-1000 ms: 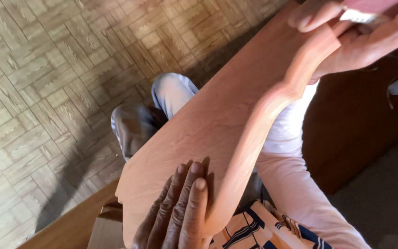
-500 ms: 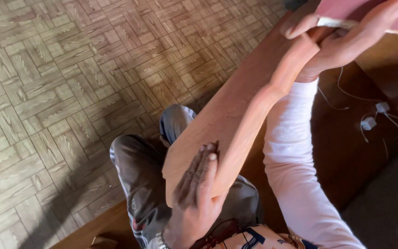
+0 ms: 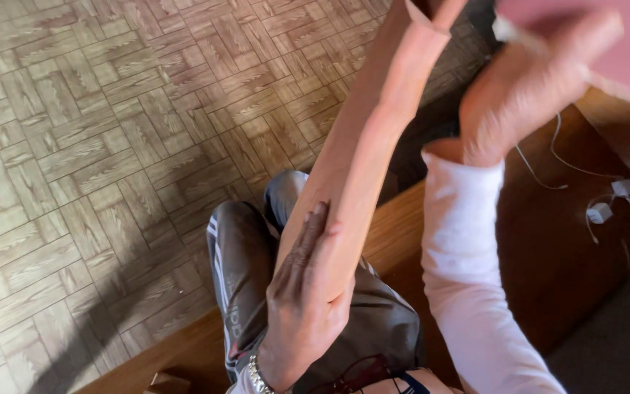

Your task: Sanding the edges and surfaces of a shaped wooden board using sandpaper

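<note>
A long, pale reddish wooden board (image 3: pixel 362 153) with a curved cut-out edge runs from my lap up to the top of the view, seen nearly edge-on. My left hand (image 3: pixel 304 299) lies against its lower end, fingers together along the face and thumb at the edge, steadying it. My right hand (image 3: pixel 530 91), in a white sleeve, is raised close to the camera at the upper right and is blurred. It is closed around a pink block (image 3: pixel 621 44), just right of the board's upper part.
Below are my legs in grey trousers (image 3: pixel 246 255) over a parquet floor (image 3: pixel 89 146). A dark wooden surface (image 3: pixel 548 241) lies to the right, with white cables and plugs (image 3: pixel 601 211). A small wooden piece (image 3: pixel 165 383) sits at the bottom edge.
The board has turned more edge-on and stands steeper. My right hand with the pink block has come off the board's top and moved right, nearer the camera. My left hand stays on the lower end.
</note>
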